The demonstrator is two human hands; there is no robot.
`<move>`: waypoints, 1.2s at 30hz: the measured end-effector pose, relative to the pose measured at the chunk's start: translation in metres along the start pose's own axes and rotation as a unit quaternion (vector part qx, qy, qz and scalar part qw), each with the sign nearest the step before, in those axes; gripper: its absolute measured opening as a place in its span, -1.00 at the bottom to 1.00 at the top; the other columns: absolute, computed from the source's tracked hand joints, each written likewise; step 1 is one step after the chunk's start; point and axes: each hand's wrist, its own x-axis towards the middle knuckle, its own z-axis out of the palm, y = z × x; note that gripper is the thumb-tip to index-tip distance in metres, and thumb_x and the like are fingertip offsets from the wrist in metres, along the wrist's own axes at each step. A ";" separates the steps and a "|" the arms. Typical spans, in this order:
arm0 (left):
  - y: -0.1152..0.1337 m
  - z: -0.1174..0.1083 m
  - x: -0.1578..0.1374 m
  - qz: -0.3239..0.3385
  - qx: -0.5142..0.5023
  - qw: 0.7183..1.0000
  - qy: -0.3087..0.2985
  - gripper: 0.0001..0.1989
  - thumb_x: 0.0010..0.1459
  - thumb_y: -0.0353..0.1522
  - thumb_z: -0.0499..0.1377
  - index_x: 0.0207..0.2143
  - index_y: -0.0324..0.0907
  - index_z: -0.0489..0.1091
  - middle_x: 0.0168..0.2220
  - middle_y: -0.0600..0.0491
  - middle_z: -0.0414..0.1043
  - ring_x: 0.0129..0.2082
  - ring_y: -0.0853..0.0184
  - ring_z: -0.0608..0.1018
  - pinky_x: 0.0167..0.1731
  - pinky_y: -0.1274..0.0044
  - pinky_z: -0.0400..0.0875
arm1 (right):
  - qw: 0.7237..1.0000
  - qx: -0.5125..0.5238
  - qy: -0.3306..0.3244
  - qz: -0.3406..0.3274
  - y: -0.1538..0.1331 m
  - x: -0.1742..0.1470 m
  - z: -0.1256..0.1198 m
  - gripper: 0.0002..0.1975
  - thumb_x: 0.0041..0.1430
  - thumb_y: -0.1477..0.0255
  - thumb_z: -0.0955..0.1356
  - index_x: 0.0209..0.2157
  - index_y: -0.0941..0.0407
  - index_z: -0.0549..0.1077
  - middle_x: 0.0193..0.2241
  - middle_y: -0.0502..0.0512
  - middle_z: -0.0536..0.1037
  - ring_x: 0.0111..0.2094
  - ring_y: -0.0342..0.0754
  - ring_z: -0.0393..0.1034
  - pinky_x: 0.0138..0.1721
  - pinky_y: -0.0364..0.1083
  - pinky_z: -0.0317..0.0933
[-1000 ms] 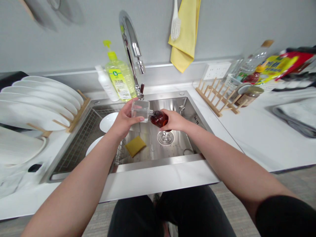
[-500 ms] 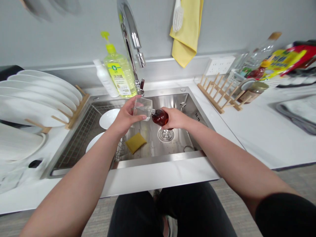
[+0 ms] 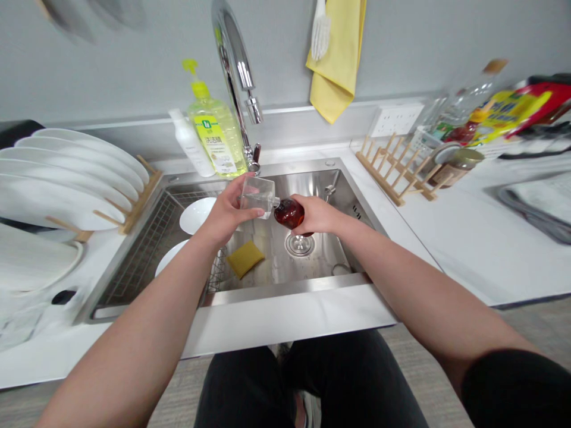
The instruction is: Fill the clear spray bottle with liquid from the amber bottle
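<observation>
Over the sink, my left hand (image 3: pixel 226 213) is closed around a clear, square-sided container (image 3: pixel 259 194), which is tilted. My right hand (image 3: pixel 314 214) wraps round a bottle of dark red-brown liquid (image 3: pixel 289 215), tipped over with its top toward the container. A short clear neck bridges the gap between the two; whether liquid flows there I cannot tell. Below them are a yellow sponge (image 3: pixel 245 259) on the sink floor and the round drain (image 3: pixel 300 244).
White bowls (image 3: pixel 197 215) sit in a wire rack at the sink's left. Behind stand a tap (image 3: pixel 243 77), a dish soap bottle (image 3: pixel 216 139) and a white bottle (image 3: pixel 191 142). Plates (image 3: pixel 66 178) fill a wooden rack at left; another wooden rack (image 3: pixel 397 172) is at right.
</observation>
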 end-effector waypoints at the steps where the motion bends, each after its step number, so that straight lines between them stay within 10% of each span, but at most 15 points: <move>1: 0.001 0.000 0.000 0.000 0.003 1.000 0.002 0.06 -0.17 -0.29 0.76 0.40 0.09 0.53 0.09 0.00 0.64 -0.08 0.18 0.72 -0.05 0.38 0.71 | 1.000 0.002 -0.001 0.000 0.000 0.000 0.000 -0.36 -0.12 0.37 0.71 0.03 0.02 0.58 -0.14 0.06 0.79 -0.14 0.21 0.71 -0.17 -0.01 0.39; 36: 0.009 0.002 -0.001 -0.013 0.006 1.000 0.012 0.06 -0.20 -0.33 0.76 0.40 0.11 0.56 0.10 -0.01 0.62 -0.11 0.20 0.68 -0.07 0.34 0.70 | 1.000 0.016 0.008 0.001 -0.001 0.000 0.000 -0.37 -0.13 0.39 0.72 0.02 0.02 0.59 -0.17 0.02 0.78 -0.13 0.18 0.69 -0.16 -0.01 0.38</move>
